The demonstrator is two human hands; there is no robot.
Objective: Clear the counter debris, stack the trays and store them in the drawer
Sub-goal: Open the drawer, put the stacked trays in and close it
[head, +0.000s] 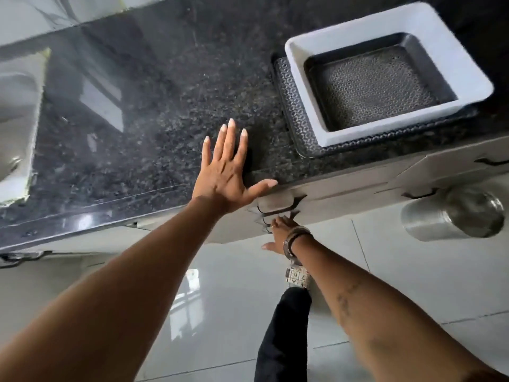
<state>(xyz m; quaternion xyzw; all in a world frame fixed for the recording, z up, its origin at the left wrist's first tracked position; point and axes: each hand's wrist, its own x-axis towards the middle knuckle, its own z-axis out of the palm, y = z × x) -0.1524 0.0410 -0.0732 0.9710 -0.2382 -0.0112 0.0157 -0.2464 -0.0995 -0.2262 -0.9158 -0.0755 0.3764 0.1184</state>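
Three trays sit stacked at the right of the black granite counter (154, 111): a wide dark patterned tray (289, 103) at the bottom, a white tray (303, 78) on it, and a smaller dark tray (380, 86) inside the white one. My left hand (225, 172) lies flat on the counter near its front edge, fingers spread, holding nothing. Below the counter edge, my right hand (281, 232) reaches up to a dark drawer handle (265, 215), with its fingers curled on it. The drawer front (344, 194) looks closed.
A steel sink (16, 119) is set into the counter at far left. A steel canister (454, 216) stands on the glossy tiled floor at right. More drawer handles (418, 194) follow along the cabinet. My black-trousered leg (283, 340) stands below.
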